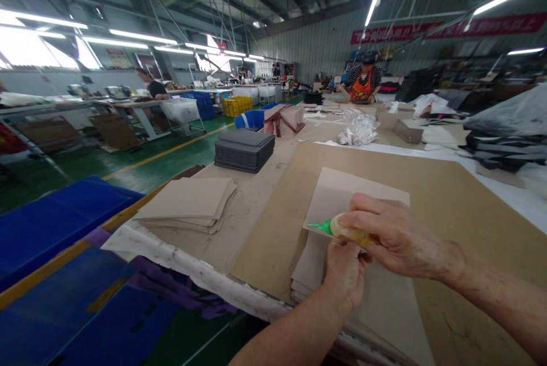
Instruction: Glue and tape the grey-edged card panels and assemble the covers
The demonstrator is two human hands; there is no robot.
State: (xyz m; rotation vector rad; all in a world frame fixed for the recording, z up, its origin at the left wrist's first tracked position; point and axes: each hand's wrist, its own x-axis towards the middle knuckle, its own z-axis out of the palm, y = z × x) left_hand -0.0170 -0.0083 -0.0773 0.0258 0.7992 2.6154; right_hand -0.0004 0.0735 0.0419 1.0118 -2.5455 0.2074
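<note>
My right hand point(395, 235) is wrapped round a yellowish glue bottle point(348, 231) with a green nozzle that points left over the edge of a grey card sheet point(342, 195). My left hand point(344, 272) sits just below it with fingers curled against the sheet's near edge and the stack of similar sheets point(307, 269) underneath. What the left fingers grip is hidden by the right hand. All of this rests on a large brown board point(427, 183) that covers the worktable.
A pile of grey card sheets point(190, 203) and a stack of dark grey pads point(244, 150) lie to the left on the table. Crumpled clear plastic point(358, 128) and more stacks lie farther back. A person in an orange apron point(363, 84) works at the far end. Blue bins point(64, 229) stand at the left.
</note>
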